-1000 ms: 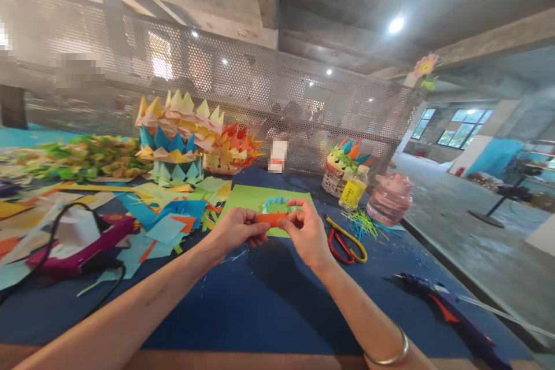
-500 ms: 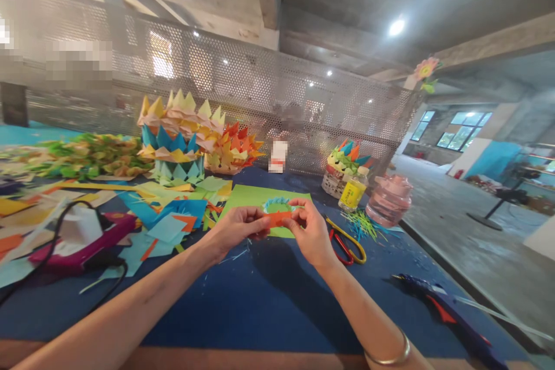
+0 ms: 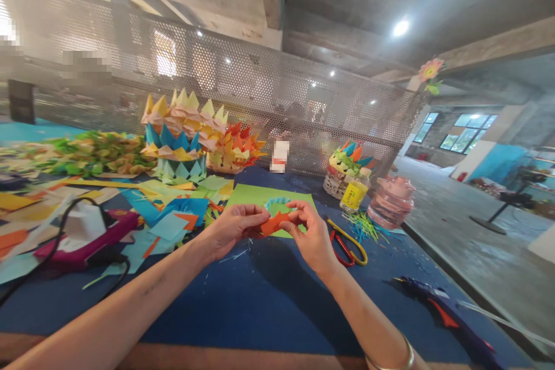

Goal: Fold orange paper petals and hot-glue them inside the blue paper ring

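Observation:
A small piece of orange paper (image 3: 274, 223) is held between my two hands over the table. My left hand (image 3: 243, 226) pinches its left end between thumb and fingers. On its right end my right hand (image 3: 307, 232) has thumb and fingertips closed, with the other fingers curled. Just behind the paper lies a light-blue folded-paper ring (image 3: 278, 201) on a green sheet (image 3: 251, 192); the hands and orange paper hide part of the ring. Red-and-yellow-handled scissors (image 3: 347, 243) lie to the right of my right hand.
Folded-paper crowns (image 3: 180, 150) and a leafy paper heap (image 3: 95, 153) stand at the back left. Paper scraps and a magenta power strip (image 3: 93, 237) lie left. Rightward are a yellow-labelled bottle (image 3: 354, 192), a pink jar (image 3: 391, 202), paper shreds (image 3: 366, 225) and a glue gun (image 3: 446, 306).
The orange paper has gone from lying level between my fingers to tilted, with its right end higher. Both hands keep hold of it. The view has shifted slightly.

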{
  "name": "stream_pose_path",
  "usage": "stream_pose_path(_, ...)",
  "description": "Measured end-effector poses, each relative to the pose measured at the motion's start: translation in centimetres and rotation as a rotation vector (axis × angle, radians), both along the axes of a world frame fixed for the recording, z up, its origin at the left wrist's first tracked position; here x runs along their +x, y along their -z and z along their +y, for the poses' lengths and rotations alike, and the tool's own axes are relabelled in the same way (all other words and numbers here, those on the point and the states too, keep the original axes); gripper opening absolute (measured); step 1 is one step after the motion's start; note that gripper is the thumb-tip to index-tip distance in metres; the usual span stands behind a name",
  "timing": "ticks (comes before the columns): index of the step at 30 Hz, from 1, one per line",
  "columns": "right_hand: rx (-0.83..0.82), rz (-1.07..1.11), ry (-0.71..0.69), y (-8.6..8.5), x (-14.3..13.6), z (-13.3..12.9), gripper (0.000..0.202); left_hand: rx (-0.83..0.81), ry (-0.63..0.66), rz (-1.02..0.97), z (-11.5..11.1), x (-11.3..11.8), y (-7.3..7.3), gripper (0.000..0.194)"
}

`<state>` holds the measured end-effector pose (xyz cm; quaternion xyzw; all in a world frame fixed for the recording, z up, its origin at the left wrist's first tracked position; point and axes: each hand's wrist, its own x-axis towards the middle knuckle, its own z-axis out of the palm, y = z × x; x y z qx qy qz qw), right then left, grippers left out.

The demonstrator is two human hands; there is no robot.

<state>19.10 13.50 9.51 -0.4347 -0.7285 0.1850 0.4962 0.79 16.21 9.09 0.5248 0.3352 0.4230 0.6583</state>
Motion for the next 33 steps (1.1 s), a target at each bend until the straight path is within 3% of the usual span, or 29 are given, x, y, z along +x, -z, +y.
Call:
stream_pose_path(4,0.0,-0.021,0.016,0.2,0.1,0.2,0.029,0.163,-0.066,0.098,-0.3,0.3,-0.2,0.031)
stream_pose_path(8,0.006,-0.065,0.014,0.2,0.1,0.2,0.028,0.225,-0.048,0.116,-0.5,0.5,-0.2,0.03)
stream_pose_path(13,0.304,-0.351,0.005,-0.4,-0.2,-1.2,0.036,0.268,-0.057,0.146,-0.3,0.7,0.2,0.032)
stream_pose_path(16,0.37,-0.52,-0.039,-0.5,-0.6,-2.3,0.045,0.264,-0.043,0.14,-0.4,0.9,0.4,0.039)
stream_pose_path(22,0.503,-0.718,0.058,-0.3,-0.3,-3.7,0.016,0.195,0.028,0.212,-1.4,1.1,0.1,0.04)
stream_pose_path(25,0.519,-0.78,0.046,0.0,0.4,-4.8,0.017,0.198,0.04,0.284,-2.3,1.0,0.5,0.036)
stream_pose_path(27,0.502,-0.795,0.033,0.4,1.0,-5.7,0.017,0.247,0.057,0.346,-3.3,0.8,1.1,0.032)
stream_pose_path(30,0.455,-0.799,-0.013,1.0,1.5,-7.0,0.017,0.46,0.011,0.513,-5.3,0.5,2.4,0.025)
stream_pose_path(33,0.376,-0.789,-0.061,1.5,1.9,-7.9,0.018,0.645,-0.042,0.708,-7.5,0.2,3.4,0.032)
